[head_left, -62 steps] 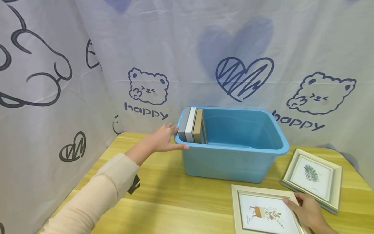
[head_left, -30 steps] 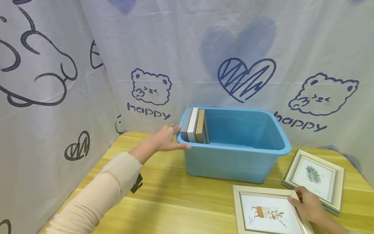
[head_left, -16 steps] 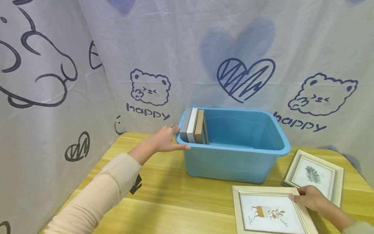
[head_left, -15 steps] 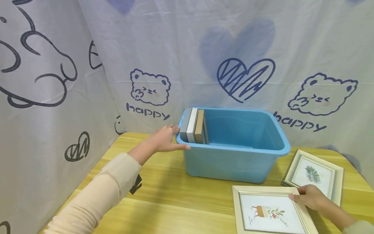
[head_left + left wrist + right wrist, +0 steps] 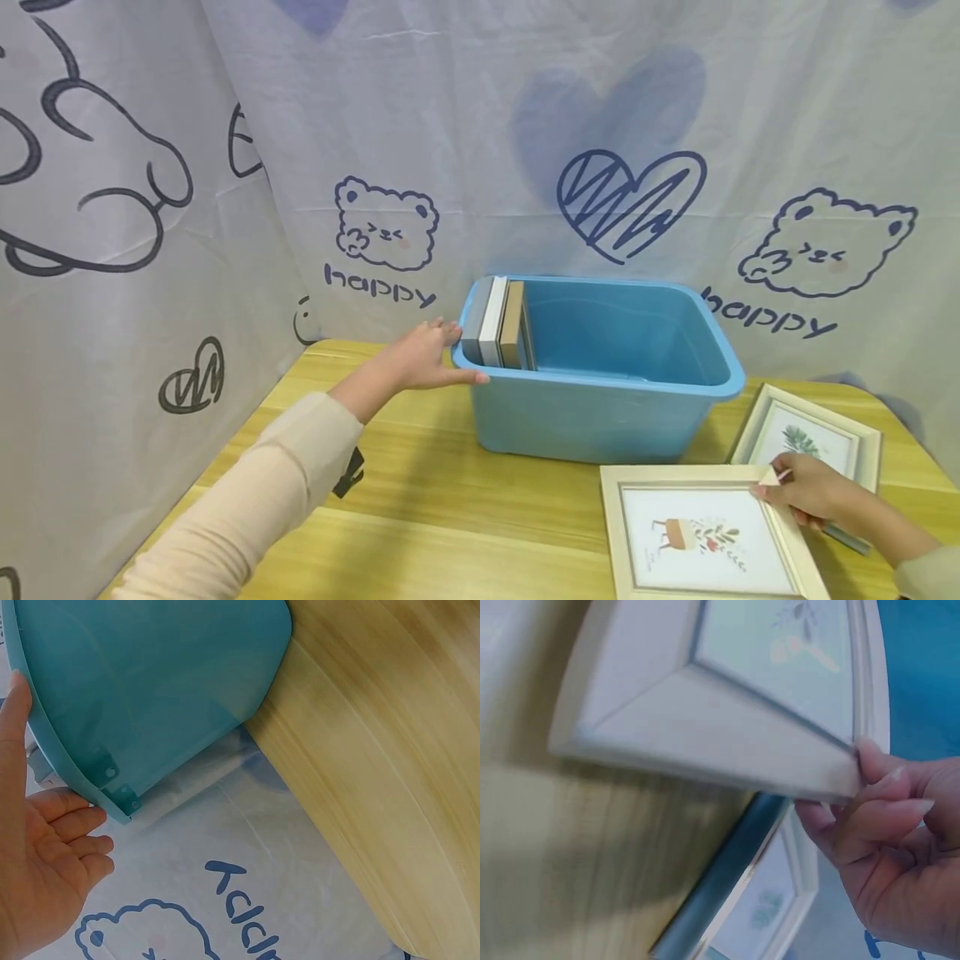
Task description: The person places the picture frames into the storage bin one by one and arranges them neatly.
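My right hand [image 5: 813, 492] pinches the upper right corner of a cream picture frame [image 5: 776, 575] with a potted-plant print. Seen from the right wrist, that frame [image 5: 742, 735] is tilted up off the table, with thumb and fingers on its corner. A second cream frame [image 5: 862, 442] with a green leaf print lies partly hidden behind the hand. My left hand [image 5: 423, 358] rests on the left front corner of a blue plastic bin [image 5: 585, 417]. Its thumb lies straight along the rim, while the other fingers are loosely bent in the left wrist view.
Several picture frames stand on edge at the bin's left end, including a grey one [image 5: 472, 325], a white one [image 5: 491, 325] and a brown one [image 5: 512, 325]. The wooden table [image 5: 405, 508] meets a printed cloth backdrop [image 5: 465, 150] behind the bin.
My right hand has shifted its grip at the corner of the potted-plant frame and lifted that edge slightly, covering more of the leaf frame. The left hand and bin stay put.
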Available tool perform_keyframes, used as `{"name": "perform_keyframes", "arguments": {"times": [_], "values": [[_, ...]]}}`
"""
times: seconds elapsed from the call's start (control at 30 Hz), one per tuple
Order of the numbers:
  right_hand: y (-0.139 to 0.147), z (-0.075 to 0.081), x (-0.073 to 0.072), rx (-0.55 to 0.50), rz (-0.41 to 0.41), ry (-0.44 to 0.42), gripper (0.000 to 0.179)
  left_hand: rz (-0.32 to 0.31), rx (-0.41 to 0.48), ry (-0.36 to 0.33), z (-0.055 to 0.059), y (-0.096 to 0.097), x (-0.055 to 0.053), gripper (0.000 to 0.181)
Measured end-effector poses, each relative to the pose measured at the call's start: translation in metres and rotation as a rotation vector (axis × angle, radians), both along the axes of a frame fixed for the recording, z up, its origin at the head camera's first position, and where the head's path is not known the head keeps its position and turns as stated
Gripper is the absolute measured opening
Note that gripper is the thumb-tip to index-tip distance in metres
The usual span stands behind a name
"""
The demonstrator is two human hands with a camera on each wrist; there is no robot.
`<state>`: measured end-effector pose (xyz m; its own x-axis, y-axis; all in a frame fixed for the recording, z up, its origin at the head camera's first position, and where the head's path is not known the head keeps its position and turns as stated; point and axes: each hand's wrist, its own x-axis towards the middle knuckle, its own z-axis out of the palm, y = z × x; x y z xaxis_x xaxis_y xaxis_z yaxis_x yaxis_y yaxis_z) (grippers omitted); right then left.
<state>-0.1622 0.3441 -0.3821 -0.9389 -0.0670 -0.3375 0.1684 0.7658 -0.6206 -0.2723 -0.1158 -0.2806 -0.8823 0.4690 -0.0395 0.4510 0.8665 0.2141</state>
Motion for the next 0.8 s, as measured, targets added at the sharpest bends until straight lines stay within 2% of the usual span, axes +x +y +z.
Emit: {"name": "perform_keyframes", "arguments": {"times": [0.2, 0.37, 0.47, 0.6, 0.63, 0.7, 0.8], "values": [[0.003, 0.011, 0.002, -0.087, -0.015, -0.011, 0.039, -0.017, 0.008, 0.000, -0.001, -0.001, -0.001, 0.089], [0.004, 0.021, 0.000, -0.147, -0.033, -0.048, 0.049, -0.015, 0.000, 0.001, -0.001, -0.001, -0.001, 0.090], [0.004, 0.027, 0.000, -0.176, -0.062, -0.092, 0.063, -0.014, 0.002, 0.000, 0.000, -0.001, 0.000, 0.091], [0.002, 0.036, 0.000, -0.128, -0.135, -0.129, 0.090, -0.020, 0.006, 0.000, 0.001, 0.000, 0.000, 0.090], [0.001, 0.038, 0.001, -0.110, -0.162, -0.123, 0.092, -0.019, 0.007, -0.003, 0.002, 0.000, 0.000, 0.090], [0.000, 0.041, 0.002, -0.074, -0.205, -0.095, 0.091, -0.017, 0.008, -0.009, 0.002, 0.000, 0.000, 0.090], [-0.001, 0.043, 0.004, -0.023, -0.261, -0.040, 0.079, -0.009, 0.007, -0.018, 0.002, 0.000, 0.001, 0.090]]}}
